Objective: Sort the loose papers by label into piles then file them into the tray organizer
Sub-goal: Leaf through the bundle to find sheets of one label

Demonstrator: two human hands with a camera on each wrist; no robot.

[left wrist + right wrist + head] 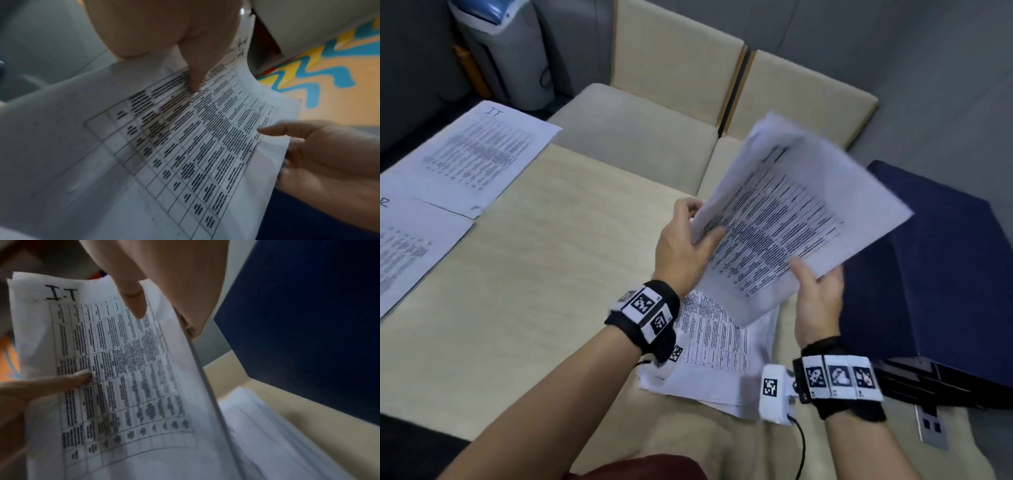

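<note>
Both hands hold up a printed sheet [791, 219] with a table of text. My left hand [705, 221] pinches its left edge, thumb on top. My right hand [811, 277] grips its lower edge, thumb on the print and fingers hidden behind. The right wrist view shows the handwritten label "I.T" [61, 294] at the top of the sheet [127, 369]. Under the hands lies a loose stack of papers [715, 349]. A pile labelled "IT" [479, 154] and a second pile [400, 246] lie at the table's left. The dark blue tray organizer [945, 274] stands at the right.
The beige table [534, 274] has bare surface between the left piles and the loose stack. Two beige chairs [674, 68] stand behind it. A grey and blue machine [506, 51] stands at the back left. A grey wall rises beyond the organizer.
</note>
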